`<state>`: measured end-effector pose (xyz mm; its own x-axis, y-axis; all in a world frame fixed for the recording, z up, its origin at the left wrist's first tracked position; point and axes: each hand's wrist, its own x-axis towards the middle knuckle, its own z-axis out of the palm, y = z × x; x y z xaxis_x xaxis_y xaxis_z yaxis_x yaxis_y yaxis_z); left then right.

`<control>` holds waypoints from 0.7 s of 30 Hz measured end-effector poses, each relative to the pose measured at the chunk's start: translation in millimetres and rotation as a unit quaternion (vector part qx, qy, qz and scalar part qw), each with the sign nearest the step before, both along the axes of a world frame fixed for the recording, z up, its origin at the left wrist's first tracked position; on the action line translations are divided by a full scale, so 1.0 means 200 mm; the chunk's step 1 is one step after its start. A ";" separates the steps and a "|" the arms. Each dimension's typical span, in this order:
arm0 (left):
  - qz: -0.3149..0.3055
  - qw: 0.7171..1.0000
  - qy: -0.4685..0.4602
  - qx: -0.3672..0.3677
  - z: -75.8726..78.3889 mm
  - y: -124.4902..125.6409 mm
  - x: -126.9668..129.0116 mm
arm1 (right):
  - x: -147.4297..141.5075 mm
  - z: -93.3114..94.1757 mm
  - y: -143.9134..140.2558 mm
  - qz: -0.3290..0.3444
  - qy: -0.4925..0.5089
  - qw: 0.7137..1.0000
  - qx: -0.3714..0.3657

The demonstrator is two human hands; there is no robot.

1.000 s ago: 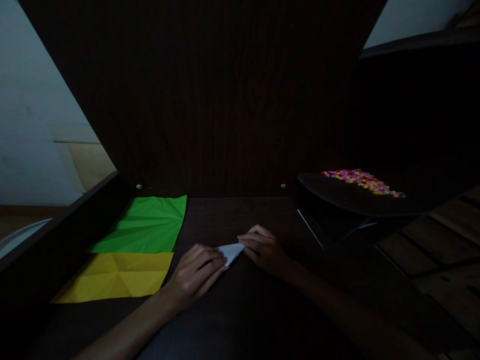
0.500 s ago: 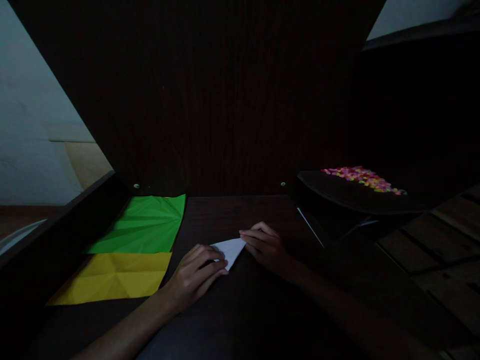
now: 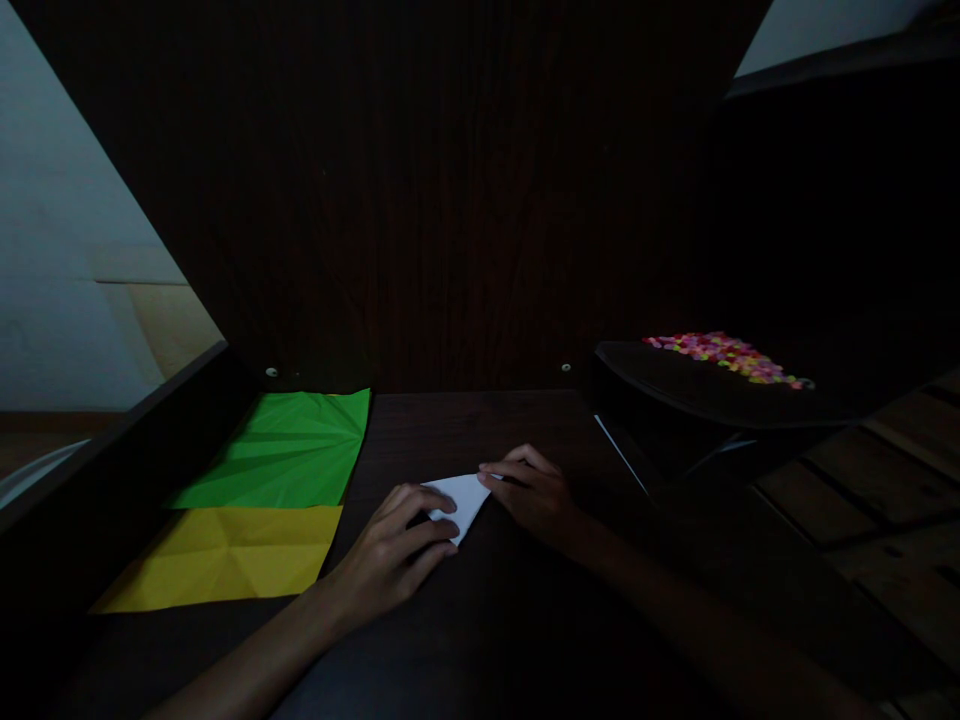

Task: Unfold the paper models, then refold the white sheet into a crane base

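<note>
Small white folded paper [image 3: 459, 497] lies flat on the dark desk [image 3: 480, 620].

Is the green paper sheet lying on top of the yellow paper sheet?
No, the creased green paper sheet lies flat on the dark table just behind the yellow paper sheet, edges meeting.

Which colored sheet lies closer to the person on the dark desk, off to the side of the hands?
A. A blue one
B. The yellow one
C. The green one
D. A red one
B. The yellow sheet lies nearer the person, with the green sheet behind it toward the back panel, both left of the left hand and the right hand pressing the white folded paper.
</note>
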<state>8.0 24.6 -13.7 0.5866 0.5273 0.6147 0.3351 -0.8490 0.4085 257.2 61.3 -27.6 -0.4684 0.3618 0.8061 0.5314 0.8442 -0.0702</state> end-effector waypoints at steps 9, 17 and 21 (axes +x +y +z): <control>0.013 0.994 0.010 0.111 0.03 -0.02 0.00 | 0.00 -0.01 0.01 -0.001 0.010 1.000 -0.011; 0.079 0.983 -0.046 0.159 0.02 -0.01 0.00 | -0.01 -0.02 0.00 0.030 0.015 0.998 -0.051; 0.107 0.981 -0.055 0.151 0.01 -0.01 -0.01 | -0.03 -0.01 -0.01 0.046 0.022 0.998 -0.048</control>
<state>6.7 22.4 -10.9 0.4044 0.4153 0.8149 0.4871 -0.8519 0.1924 251.5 60.0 -30.1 -0.4676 0.3951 0.7907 0.4469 0.8775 -0.1742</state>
